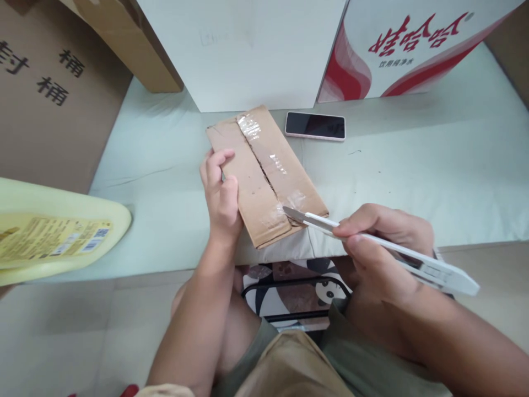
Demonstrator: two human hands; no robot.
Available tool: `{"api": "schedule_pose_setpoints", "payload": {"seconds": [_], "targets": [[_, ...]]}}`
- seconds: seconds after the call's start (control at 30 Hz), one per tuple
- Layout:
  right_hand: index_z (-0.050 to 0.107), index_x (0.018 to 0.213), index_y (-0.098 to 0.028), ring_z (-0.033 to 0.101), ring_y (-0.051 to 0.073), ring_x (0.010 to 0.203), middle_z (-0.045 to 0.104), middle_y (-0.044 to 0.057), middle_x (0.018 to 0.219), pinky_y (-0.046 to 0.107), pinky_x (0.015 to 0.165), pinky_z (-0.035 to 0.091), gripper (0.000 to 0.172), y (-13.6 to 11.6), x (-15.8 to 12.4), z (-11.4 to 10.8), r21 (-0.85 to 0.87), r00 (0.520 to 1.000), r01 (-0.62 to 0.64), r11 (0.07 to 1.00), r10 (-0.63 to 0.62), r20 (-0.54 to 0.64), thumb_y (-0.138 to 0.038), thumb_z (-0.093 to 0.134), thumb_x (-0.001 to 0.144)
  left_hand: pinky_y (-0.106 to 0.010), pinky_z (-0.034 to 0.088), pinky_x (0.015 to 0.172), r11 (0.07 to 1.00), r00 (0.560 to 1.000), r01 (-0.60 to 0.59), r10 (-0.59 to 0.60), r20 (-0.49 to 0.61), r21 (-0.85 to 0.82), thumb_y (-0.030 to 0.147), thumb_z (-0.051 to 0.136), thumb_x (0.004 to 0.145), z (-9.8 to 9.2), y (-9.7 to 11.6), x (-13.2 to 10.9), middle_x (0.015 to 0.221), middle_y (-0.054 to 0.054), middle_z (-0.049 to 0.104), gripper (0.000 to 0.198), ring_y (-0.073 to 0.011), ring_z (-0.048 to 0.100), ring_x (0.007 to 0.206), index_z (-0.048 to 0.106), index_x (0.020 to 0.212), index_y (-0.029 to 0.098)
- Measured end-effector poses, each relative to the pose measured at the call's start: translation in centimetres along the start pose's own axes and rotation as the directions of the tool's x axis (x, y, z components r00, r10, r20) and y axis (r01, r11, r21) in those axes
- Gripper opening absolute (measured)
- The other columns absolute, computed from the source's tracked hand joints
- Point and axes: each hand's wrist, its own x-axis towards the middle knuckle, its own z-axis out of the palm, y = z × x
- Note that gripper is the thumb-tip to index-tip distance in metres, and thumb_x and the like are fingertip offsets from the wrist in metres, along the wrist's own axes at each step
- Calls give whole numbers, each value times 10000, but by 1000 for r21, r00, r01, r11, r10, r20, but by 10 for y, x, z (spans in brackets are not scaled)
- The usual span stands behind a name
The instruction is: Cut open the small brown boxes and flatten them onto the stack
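A small brown cardboard box (pixel 248 182) lies at a slant on the pale green table cover, with clear tape across its lid seam at the far and near ends. My left hand (pixel 223 193) grips the box along its left side, thumb and a finger on the top face. In my right hand (pixel 380 248) is a white utility knife (pixel 417 264), held between thumb and fingers with its blade out. The blade tip rests at or just above the tape near the box's close end; whether it touches I cannot tell.
A phone (pixel 315 126) lies beyond the box. Behind stand a white box (pixel 252 55) and a red-and-white carton (pixel 397 49). Large brown cartons (pixel 53 99) are at the left, near a yellow bottle (pixel 61 231). A panda-patterned stool (pixel 297 286) is below the table edge.
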Motion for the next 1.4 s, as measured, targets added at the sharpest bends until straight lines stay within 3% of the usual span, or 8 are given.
{"api": "schedule_pose_setpoints", "payload": {"seconds": [0.13,0.33,0.5,0.7,0.8,0.97,1.3,1.4], "targets": [[730,832,-224,336,74,337,480,-65,449,222,353,215,168,2,-1,-4,35,1000,-16,999,16,13,-131,613,908,-483,299,1335,1000,1000,-1,1,4,-13,561,462,1057,1,0,0,1452,-109,599,431,-320,392,1575,602,1323,253],[704,801,-205,332,57,353,482,-67,462,204,360,229,155,4,1,1,59,994,-111,992,110,24,-138,599,893,-509,374,1284,1000,999,-3,3,-41,9,559,445,1048,5,0,-1,1397,-114,623,440,-329,440,1534,603,1306,239],[690,795,-200,331,49,346,513,-68,461,205,365,173,135,6,6,9,39,997,-72,997,72,20,-159,599,886,-502,404,1263,1000,999,-3,1,-54,-23,588,457,1034,7,-1,-1,1374,-108,628,451,-324,473,1498,608,1294,252],[653,740,-210,330,59,391,497,-67,490,215,398,222,94,7,19,6,54,987,-125,991,118,111,-196,625,828,-473,441,1229,999,999,18,-19,-46,-31,598,464,1033,5,0,0,1369,-110,619,466,-305,556,1404,611,1294,241],[685,784,-212,312,63,395,471,-72,496,221,412,260,107,12,18,-1,129,986,-140,982,126,110,-208,626,874,-470,449,1219,1000,1000,9,-9,-23,-11,581,488,1024,2,-1,2,1359,-106,619,457,-303,575,1375,610,1304,240],[716,790,-207,271,64,362,431,-73,465,230,386,195,154,14,10,-10,220,986,-164,962,151,78,-173,606,893,-485,453,1212,1000,999,-10,9,-35,-27,535,463,1038,3,-2,1,1349,-115,616,443,-308,580,1366,609,1313,220],[699,850,-208,344,66,399,467,-77,510,229,439,280,130,18,9,2,234,969,-226,946,194,152,-207,605,940,-504,458,1207,999,998,0,-2,-60,-43,530,440,1038,8,-3,1,1321,-105,622,422,-311,568,1371,598,1307,246],[690,856,-206,302,63,398,420,-89,500,228,431,262,123,21,11,4,258,962,-253,933,214,169,-251,615,941,-497,459,1213,999,998,5,-8,-61,-43,534,433,1040,7,-3,1,1340,-101,622,421,-308,558,1387,598,1309,254]]}}
